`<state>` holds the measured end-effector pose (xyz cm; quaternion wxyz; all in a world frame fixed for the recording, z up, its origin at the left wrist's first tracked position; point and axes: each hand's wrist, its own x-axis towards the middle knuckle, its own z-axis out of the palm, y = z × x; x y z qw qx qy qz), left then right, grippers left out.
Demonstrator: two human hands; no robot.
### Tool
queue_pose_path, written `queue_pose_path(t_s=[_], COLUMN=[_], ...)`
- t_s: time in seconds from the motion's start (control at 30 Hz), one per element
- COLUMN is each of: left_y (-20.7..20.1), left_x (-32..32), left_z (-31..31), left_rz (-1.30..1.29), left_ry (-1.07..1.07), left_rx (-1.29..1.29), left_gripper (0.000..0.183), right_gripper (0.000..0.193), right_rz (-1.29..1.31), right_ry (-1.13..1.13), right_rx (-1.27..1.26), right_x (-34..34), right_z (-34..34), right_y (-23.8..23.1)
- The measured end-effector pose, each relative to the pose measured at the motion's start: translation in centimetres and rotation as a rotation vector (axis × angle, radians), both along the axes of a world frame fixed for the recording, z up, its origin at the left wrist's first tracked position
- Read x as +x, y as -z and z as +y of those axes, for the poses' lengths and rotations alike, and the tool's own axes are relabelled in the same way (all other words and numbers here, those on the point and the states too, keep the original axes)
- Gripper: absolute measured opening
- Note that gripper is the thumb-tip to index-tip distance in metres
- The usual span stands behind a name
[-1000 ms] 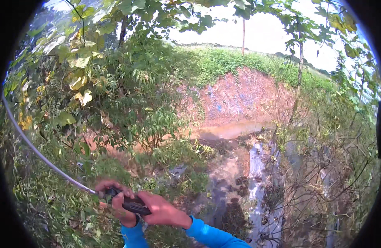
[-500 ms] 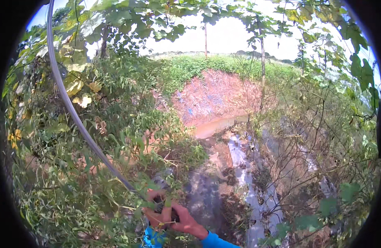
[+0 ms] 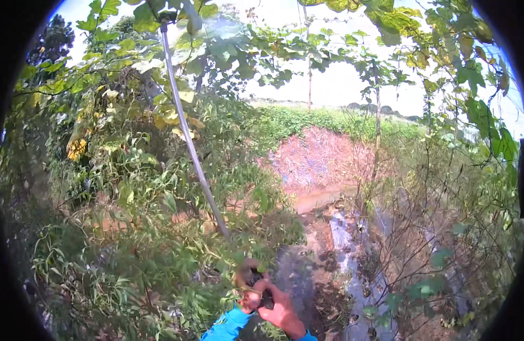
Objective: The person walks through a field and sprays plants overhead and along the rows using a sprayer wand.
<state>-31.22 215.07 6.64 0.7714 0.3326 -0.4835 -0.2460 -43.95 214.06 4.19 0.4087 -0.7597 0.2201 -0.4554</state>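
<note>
A long grey metal pole (image 3: 189,142) rises from low in the middle up to the left. Its top carries a dark fitting (image 3: 167,17) that sits among broad green leaves. Near the pole's lower end, my left hand (image 3: 249,299) and my right hand (image 3: 280,310) are closed close together around its dark grip (image 3: 261,282). Both arms wear bright blue sleeves. Leaves and blur partly hide the fingers and the place where the pole meets the grip.
Vines with broad leaves (image 3: 239,48) hang overhead on thin posts (image 3: 378,108). Dense bushes (image 3: 125,238) crowd the left, and dry twiggy plants (image 3: 421,227) stand at the right. Pale plastic strips (image 3: 344,250) lie on the soil. Beyond is a reddish earth bank (image 3: 319,159).
The pole stands steeper, and its top fitting has come into view among the leaves. Both hands, still around the grip, appear farther right and slightly lower. The whole view has shifted.
</note>
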Motion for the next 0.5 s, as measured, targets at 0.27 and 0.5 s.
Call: queue_pose_path(t_s=[0.27, 0.5], left_y=[0.6, -10.1], left_x=[-4.6, -6.0], left_z=[16.0, 20.2], left_rz=[-0.435, -0.422], left_ry=[-0.372, -0.340], left_rx=[0.088, -0.010], left_gripper=[0.022, 0.022], right_gripper=[0.050, 0.063], right_rz=[-0.014, -0.058], right_ry=[-0.183, -0.270], right_rx=[0.290, 0.554], right_x=[-2.4, -3.5], right_z=[14.4, 19.5], right_y=[7.9, -2.5])
